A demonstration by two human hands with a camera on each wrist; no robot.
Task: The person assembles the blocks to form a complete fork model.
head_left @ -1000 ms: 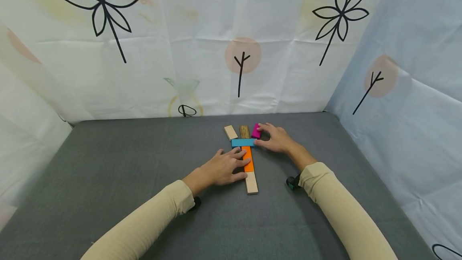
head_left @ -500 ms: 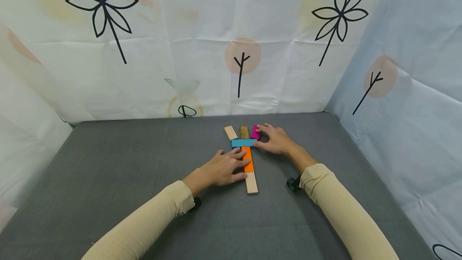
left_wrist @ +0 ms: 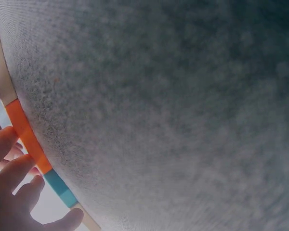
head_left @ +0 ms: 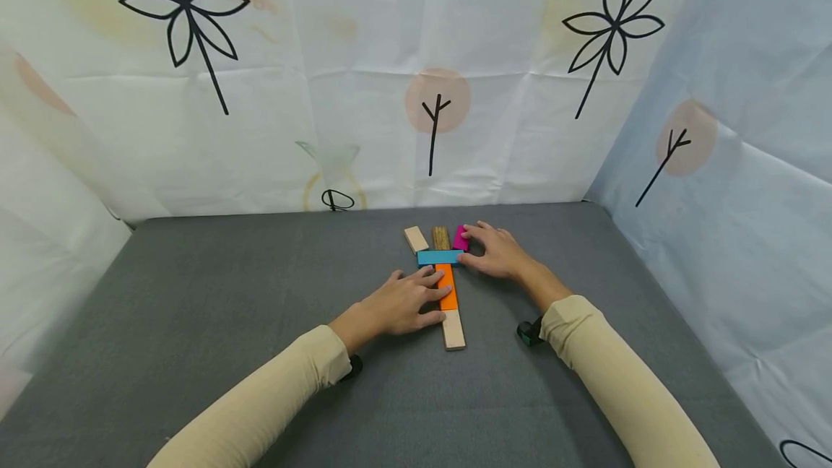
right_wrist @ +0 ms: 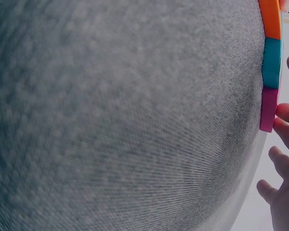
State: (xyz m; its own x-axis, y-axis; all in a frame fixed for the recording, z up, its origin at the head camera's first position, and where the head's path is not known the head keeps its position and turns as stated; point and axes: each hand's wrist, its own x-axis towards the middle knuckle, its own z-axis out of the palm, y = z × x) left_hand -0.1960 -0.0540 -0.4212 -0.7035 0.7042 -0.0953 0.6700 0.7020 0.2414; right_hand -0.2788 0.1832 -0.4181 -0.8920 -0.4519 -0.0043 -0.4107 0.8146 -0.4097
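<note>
Flat coloured blocks lie joined in a figure on the grey cloth. My left hand [head_left: 401,302] has its fingers spread over the orange block [head_left: 447,293], with the thumb at a pale wood block [head_left: 453,332] below it. Across the top of the orange one lies a blue block [head_left: 437,257]. My right hand [head_left: 499,251] touches the magenta block [head_left: 459,235] with its fingertips, and its thumb is by the blue block's right end. In the right wrist view the magenta block [right_wrist: 269,109] stands against the blue one [right_wrist: 271,62].
Beyond the blue block lie a brown wood-grained block [head_left: 440,237] and a tilted pale block [head_left: 416,238]. The grey tabletop [head_left: 214,295] runs back to a white patterned cloth wall [head_left: 377,128], with another cloth wall [head_left: 741,186] on the right.
The magenta block has shifted slightly toward the blue block and straightened, with my right hand's fingers at it. My left hand has stayed in place.
</note>
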